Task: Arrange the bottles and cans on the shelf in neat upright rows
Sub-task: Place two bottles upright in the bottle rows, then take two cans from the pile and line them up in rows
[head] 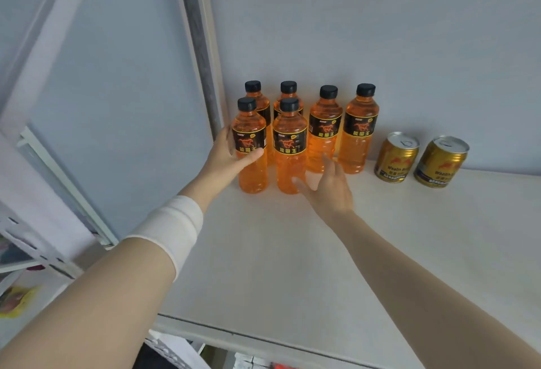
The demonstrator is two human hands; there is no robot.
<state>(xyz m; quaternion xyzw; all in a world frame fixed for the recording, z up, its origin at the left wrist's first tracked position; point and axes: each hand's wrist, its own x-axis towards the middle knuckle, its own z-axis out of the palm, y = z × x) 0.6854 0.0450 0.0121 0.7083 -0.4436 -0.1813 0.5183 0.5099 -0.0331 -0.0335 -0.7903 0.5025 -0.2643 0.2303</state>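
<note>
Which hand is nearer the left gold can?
Right. The right hand sits left of the left gold can, not touching; the left hand is farther left, gripping the front-left bottle.

Six clear plastic bottles (289, 169) are glowing orange, wearing black caps (289, 104) and black labels (289, 143) carrying an orange horse; two round metal cans (395, 161) are showing gold with silver tops.
</note>
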